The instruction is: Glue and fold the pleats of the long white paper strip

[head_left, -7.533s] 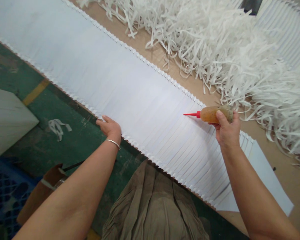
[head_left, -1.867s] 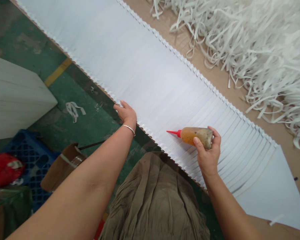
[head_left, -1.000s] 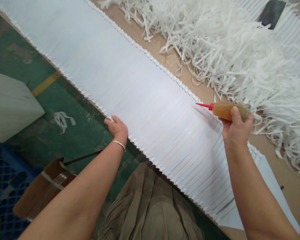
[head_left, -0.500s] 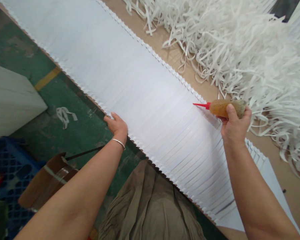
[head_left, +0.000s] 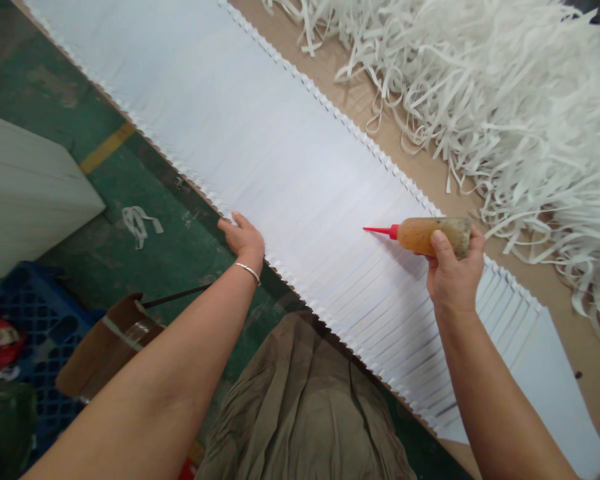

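My right hand (head_left: 453,270) is closed round a squeeze bottle (head_left: 420,235) of amber liquid with a red pointed nozzle (head_left: 381,231). The bottle lies nearly level, its nozzle aimed left over a long row of overlapping white sheets (head_left: 300,160). Whether the tip touches the paper, I cannot tell. On the near edge of the row rests my left hand (head_left: 243,239), thumb and fingers apart, a bangle (head_left: 249,273) at its wrist. Nothing shows in that hand, though some fingertips are partly hidden at the edge.
A heap of white strips (head_left: 530,120) covers the far side of the brown tabletop (head_left: 325,87). On the green floor (head_left: 180,240) lie a loose white strip (head_left: 139,225), a blue plastic crate (head_left: 63,327) and a brown stool-like object (head_left: 105,347). A pale block (head_left: 30,193) stands at left.
My right hand has brought the bottle left and nearer to me across the sheets. The left hand stays at the same edge; the whole view has shifted slightly.
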A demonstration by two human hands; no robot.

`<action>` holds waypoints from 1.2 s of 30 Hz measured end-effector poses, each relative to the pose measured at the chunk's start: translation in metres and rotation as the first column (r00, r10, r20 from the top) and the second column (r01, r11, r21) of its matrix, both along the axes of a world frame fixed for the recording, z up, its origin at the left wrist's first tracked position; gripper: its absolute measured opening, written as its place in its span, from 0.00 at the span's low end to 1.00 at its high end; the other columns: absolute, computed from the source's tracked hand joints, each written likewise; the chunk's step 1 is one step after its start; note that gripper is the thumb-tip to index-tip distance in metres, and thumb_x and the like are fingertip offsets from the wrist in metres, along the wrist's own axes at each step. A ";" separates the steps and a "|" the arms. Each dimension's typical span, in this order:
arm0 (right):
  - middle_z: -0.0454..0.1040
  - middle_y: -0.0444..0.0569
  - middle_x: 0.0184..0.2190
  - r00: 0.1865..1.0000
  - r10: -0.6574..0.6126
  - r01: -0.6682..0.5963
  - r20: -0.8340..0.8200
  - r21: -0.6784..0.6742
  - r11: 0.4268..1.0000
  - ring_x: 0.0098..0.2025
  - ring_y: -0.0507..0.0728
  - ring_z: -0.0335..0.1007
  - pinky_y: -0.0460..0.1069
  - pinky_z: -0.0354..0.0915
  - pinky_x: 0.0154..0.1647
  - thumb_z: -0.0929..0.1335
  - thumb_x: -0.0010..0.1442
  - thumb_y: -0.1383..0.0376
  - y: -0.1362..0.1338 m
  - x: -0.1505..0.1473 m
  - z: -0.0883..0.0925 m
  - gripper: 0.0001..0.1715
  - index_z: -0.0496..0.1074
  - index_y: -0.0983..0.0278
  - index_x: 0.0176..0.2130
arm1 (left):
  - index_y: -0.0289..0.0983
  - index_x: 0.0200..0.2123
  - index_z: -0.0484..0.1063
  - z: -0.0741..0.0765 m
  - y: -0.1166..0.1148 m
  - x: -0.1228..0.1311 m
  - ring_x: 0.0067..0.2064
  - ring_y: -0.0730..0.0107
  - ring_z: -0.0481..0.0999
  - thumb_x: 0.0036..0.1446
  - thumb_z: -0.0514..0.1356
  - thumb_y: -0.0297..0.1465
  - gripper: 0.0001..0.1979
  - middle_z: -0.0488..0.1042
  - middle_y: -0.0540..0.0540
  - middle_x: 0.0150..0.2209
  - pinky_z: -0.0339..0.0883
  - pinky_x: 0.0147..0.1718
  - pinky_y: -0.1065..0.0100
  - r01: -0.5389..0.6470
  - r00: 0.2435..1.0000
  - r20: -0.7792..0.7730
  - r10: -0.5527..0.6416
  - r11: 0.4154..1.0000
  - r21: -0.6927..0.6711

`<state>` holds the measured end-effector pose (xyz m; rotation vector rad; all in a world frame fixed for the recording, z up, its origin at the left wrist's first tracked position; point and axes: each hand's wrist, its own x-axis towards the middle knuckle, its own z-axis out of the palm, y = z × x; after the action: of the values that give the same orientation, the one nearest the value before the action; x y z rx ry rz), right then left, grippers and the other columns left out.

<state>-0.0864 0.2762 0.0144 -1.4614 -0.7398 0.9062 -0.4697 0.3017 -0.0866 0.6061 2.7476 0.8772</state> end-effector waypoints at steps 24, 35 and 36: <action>0.69 0.51 0.55 0.861 0.258 -0.201 0.439 -0.171 0.964 0.53 0.60 0.69 0.59 0.68 0.57 0.76 0.55 0.51 -0.120 -0.087 0.015 0.39 0.66 0.60 0.61 | 0.35 0.52 0.64 -0.002 -0.001 0.002 0.56 0.52 0.79 0.74 0.48 0.36 0.13 0.78 0.30 0.51 0.71 0.56 0.52 0.004 1.000 0.000 -0.004 1.000 -0.005; 0.71 0.49 0.56 0.828 -0.035 -0.133 0.559 0.256 0.958 0.57 0.63 0.72 0.67 0.67 0.63 0.82 0.46 0.57 -0.049 -0.023 0.030 0.48 0.66 0.54 0.61 | 0.34 0.53 0.64 -0.001 -0.001 0.001 0.54 0.51 0.79 0.73 0.49 0.37 0.14 0.78 0.30 0.50 0.70 0.56 0.50 0.001 1.000 0.003 -0.001 1.000 -0.015; 0.69 0.49 0.57 0.857 -0.088 -0.023 0.508 0.208 0.978 0.60 0.63 0.69 0.67 0.65 0.65 0.81 0.46 0.56 -0.033 -0.014 0.029 0.46 0.66 0.56 0.60 | 0.34 0.52 0.64 0.000 -0.001 0.001 0.54 0.51 0.79 0.73 0.49 0.36 0.13 0.78 0.30 0.50 0.69 0.56 0.50 0.000 1.000 0.008 0.000 1.000 -0.011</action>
<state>-0.1003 0.2433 0.0436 -1.5355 -1.1642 0.3830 -0.4686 0.3005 -0.0866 0.5993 2.7439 0.8628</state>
